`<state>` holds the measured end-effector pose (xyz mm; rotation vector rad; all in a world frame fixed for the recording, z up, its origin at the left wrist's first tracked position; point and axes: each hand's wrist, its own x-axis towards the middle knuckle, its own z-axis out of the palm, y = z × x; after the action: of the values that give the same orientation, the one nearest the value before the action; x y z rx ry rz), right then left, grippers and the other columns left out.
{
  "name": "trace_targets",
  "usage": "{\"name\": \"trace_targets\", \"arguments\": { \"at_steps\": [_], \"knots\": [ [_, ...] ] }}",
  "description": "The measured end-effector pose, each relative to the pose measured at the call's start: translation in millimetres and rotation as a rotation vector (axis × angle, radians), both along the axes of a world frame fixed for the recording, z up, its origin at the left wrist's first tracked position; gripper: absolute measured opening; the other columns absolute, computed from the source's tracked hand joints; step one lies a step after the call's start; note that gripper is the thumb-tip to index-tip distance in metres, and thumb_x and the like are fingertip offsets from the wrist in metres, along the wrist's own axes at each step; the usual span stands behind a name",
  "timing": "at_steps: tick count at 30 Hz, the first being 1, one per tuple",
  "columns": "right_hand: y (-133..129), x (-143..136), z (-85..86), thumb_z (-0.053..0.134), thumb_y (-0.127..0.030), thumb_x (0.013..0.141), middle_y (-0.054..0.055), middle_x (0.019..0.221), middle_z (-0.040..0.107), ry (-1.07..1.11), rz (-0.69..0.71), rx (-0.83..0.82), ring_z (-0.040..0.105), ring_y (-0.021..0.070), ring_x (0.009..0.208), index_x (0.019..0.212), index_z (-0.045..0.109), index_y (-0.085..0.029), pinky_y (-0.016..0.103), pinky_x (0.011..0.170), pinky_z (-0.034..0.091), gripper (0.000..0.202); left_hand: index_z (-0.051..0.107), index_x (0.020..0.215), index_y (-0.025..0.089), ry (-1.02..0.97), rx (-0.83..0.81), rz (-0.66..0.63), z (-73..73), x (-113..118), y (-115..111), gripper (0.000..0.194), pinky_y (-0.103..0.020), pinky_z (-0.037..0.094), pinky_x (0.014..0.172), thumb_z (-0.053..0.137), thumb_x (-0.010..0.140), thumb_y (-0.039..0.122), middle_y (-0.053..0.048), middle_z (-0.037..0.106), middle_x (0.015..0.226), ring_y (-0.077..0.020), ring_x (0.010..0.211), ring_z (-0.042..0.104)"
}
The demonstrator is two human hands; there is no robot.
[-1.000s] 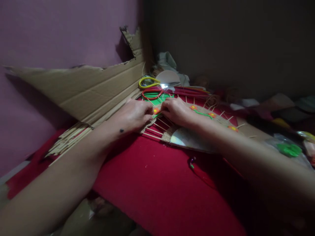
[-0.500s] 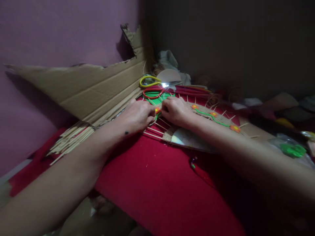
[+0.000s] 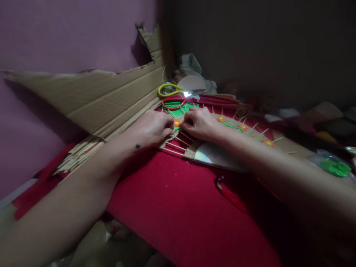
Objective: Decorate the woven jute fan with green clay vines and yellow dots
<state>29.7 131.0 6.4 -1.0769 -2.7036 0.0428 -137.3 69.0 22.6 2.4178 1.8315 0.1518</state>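
A half-round piece of woven twine over thin sticks, with a mirror-like panel [image 3: 214,155] at its near edge, lies on the red cloth. Its twine band [image 3: 228,121] carries orange flowers [image 3: 243,127] and a wavy green cord [image 3: 232,125]. My left hand [image 3: 155,128] is closed at the left part of the band, fingertips beside another orange flower [image 3: 178,122]. On the flower's other side my right hand [image 3: 201,124] is closed too, its curled fingers touching the band. What the fingertips of either hand pinch is hidden.
Scissors [image 3: 171,104] with one yellow and one red handle lie just beyond the hands, over green material. Torn cardboard [image 3: 116,100] leans on the purple wall, with a bundle of thin sticks [image 3: 75,155] below. A dark-tipped red item [image 3: 230,196] lies nearer on the red cloth [image 3: 178,207].
Both hands stay at the same flower with slight finger shifts. The left hand has moved back a little, so more of the flower and the band beneath shows. The view shifted slightly.
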Motion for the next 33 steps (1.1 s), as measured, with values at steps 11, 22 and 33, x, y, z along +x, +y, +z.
{"name": "trace_targets", "arguments": {
  "at_steps": [11, 22, 33],
  "knots": [
    [4, -1, -4.0, 0.047, -0.015, 0.082, 0.008, 0.081, 0.061, 0.012, 0.007, 0.035, 0.051, 0.0183, 0.076, 0.07, 0.062, -0.016, 0.035, 0.073, 0.033, 0.02, 0.071, 0.077, 0.017, -0.011, -0.039, -0.104, -2.1, -1, 4, 0.018, -0.024, 0.033, 0.061, 0.053, 0.081, 0.02, -0.003, 0.062, 0.072, -0.0129, 0.067, 0.054],
    [2, -1, -0.2, 0.049, -0.011, 0.078, 0.008, 0.084, 0.064, 0.07, 0.008, -0.044, 0.053, 0.0171, 0.075, 0.074, 0.065, -0.016, 0.031, 0.071, 0.034, 0.017, 0.069, 0.085, 0.017, -0.153, 0.002, -0.038, 0.3, -4, -1, 0.018, -0.025, 0.037, 0.065, 0.052, 0.081, 0.021, -0.003, 0.066, 0.08, -0.0141, 0.073, 0.056],
    [-4, 0, 7.3, 0.052, -0.011, 0.076, 0.008, 0.088, 0.063, 0.159, 0.013, 0.008, 0.053, 0.0196, 0.081, 0.08, 0.064, -0.016, 0.034, 0.075, 0.032, 0.014, 0.065, 0.072, 0.019, 0.031, -0.129, -0.118, 11.7, -20, 0, 0.012, -0.024, 0.033, 0.058, 0.054, 0.07, 0.017, -0.002, 0.061, 0.07, -0.0133, 0.064, 0.052]
  ]
}}
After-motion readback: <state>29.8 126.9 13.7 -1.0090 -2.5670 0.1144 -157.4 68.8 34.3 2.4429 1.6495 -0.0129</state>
